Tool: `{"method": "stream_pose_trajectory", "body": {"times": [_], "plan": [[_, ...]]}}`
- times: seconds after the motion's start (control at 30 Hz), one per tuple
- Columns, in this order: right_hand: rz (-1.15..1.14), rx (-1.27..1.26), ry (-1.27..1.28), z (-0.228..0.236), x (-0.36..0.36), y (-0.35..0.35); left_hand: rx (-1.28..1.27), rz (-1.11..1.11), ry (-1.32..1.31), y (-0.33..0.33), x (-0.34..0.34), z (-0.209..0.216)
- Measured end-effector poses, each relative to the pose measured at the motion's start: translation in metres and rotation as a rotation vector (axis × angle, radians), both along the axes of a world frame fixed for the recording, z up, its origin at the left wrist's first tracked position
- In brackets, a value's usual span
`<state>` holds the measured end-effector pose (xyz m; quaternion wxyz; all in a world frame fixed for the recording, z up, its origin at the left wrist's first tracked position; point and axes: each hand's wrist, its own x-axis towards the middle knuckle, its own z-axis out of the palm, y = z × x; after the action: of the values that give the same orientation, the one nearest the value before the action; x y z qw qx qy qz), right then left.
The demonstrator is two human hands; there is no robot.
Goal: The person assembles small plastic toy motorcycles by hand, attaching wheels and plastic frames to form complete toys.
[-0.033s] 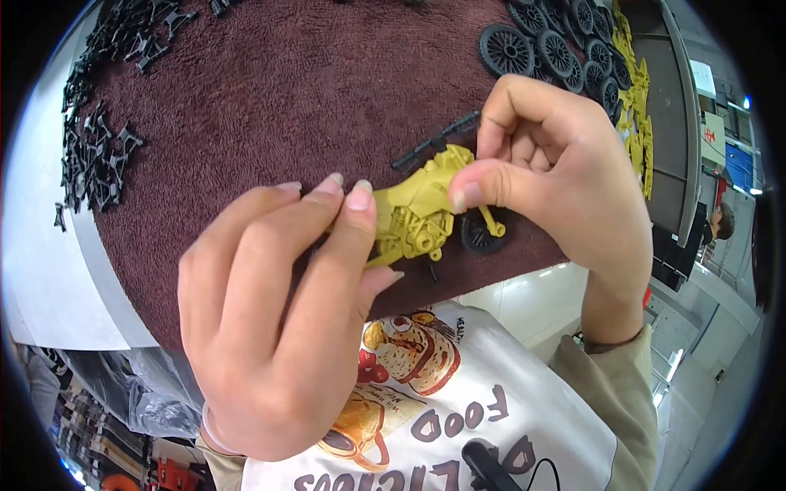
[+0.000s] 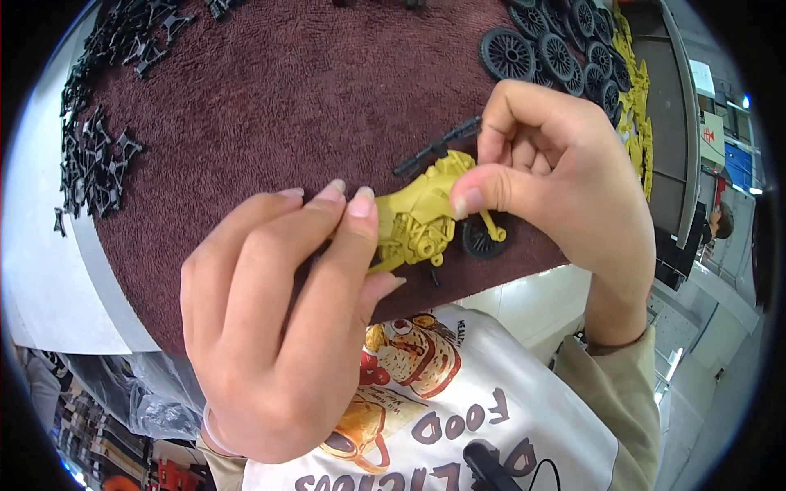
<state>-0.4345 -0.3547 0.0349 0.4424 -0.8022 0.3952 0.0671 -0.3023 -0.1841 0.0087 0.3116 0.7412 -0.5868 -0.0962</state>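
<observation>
A yellow plastic toy motorcycle body (image 2: pixel 422 204) with moulded engine detail is held above the dark red cloth. My left hand (image 2: pixel 278 319) closes on its left end, fingertips on top and thumb below; that end is hidden under the fingers. At the other end my right hand (image 2: pixel 557 164) has its thumb pressed on the body and its index finger bent beside it. A yellow arm with a ringed tip (image 2: pixel 494 232) juts out below that thumb. Behind it a black spoked wheel (image 2: pixel 479 245) shows in part. Just beyond the body lies a long thin black part (image 2: pixel 438 146).
Several black wheels (image 2: pixel 557 56) are heaped at the far right, beside a row of yellow parts (image 2: pixel 637 123). Many small black frame-like pieces (image 2: pixel 98 164) lie along the left edge. A tiny black piece (image 2: pixel 435 278) sits near the front edge of the cloth (image 2: pixel 327 98).
</observation>
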Motion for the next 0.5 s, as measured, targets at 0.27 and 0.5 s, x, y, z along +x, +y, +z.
{"method": "stream_pose_trajectory", "body": {"times": [0.27, 0.5], "plan": [[0.024, 0.060, 0.142, 0.011, 0.005, -0.004, 0.023, -0.078, 0.091, -0.006, 0.003, 0.005], [0.098, -0.041, 0.167, 0.016, 0.011, -0.001, 0.056, -0.088, 0.080, -0.007, 0.004, 0.006]]}}
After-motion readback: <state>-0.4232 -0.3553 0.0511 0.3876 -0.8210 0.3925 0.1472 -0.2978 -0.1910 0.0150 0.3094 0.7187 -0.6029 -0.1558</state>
